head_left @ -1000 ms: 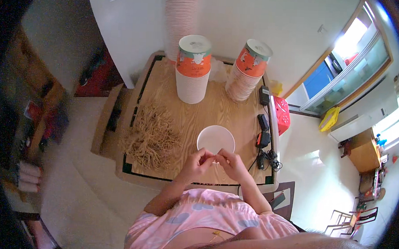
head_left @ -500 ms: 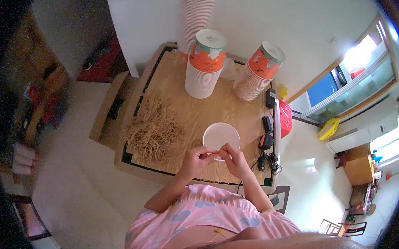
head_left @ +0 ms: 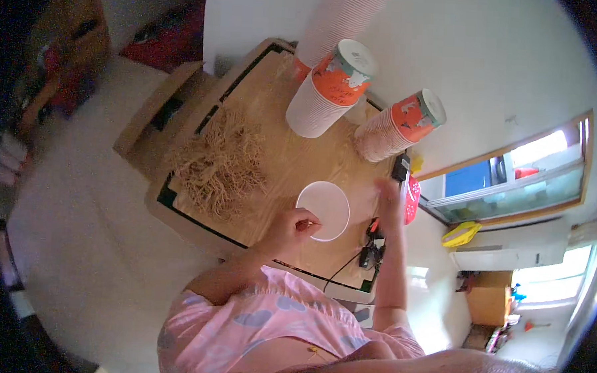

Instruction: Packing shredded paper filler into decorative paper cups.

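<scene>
My left hand [head_left: 295,226] is closed in a pinch over the near left rim of a white paper cup [head_left: 324,211]. Whatever lies between those fingers is too small to make out. The cup has its round mouth facing up toward me. My right hand [head_left: 390,202], smeared by motion, is raised over the table's right edge, apart from the cup and below the shorter stack of paper cups [head_left: 380,138]. To the left of the cup lies a loose heap of tangled brown strands [head_left: 221,163], like twine or dried fibre.
A taller stack of upside-down paper cups [head_left: 315,110], orange and green at its top, stands at the back of the wooden table [head_left: 283,162]. Behind it rises another stack [head_left: 339,21] against the wall. Black adapters and cables [head_left: 367,255] lie along the right edge.
My hands have parted: the right has moved away from the left, rightward and farther from me. The left stays pinched by the cup. The whole view has tilted.
</scene>
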Motion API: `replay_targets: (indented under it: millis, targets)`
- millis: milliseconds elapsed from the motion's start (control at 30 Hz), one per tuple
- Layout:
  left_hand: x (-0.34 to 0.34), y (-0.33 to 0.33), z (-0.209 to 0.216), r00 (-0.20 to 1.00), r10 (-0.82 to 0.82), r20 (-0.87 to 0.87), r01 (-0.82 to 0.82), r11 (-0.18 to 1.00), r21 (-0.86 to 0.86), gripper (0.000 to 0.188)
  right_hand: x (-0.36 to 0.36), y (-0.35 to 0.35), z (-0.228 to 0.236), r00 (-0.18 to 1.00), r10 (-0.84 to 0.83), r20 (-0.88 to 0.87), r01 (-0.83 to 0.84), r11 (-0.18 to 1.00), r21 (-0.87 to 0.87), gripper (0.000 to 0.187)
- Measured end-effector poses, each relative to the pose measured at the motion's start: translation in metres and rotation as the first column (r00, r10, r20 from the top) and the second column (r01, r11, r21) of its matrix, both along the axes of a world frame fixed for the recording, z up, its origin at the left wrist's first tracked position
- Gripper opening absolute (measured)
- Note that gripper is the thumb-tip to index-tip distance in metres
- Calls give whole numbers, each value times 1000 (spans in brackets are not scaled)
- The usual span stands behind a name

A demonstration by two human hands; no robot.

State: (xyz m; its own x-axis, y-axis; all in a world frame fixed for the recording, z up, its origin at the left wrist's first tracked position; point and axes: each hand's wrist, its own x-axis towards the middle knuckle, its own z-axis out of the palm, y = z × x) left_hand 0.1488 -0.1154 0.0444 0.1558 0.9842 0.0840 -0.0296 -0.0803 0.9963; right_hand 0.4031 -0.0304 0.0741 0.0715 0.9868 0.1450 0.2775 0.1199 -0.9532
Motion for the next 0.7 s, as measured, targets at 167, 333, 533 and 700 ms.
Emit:
replay_targets:
  millis: [167,333,533,700]
  targets:
    - [-12,2,-16,997,21,70,-18,999,-41,9,59,112,74,587,-366,722,-128,838,530,18]
    - [-26,5,-13,994,93,63,-89,994,-69,10,92,187,83,379,-424,823,-208,827,522,24]
    - [-38,14,-29,981,183,60,-180,982,-61,11,111,227,79,327,-447,833,-4,880,474,22]
    - [-38,22,-32,987,161,30,-157,982,-101,12,128,240,79,441,-418,794,33,892,451,14]
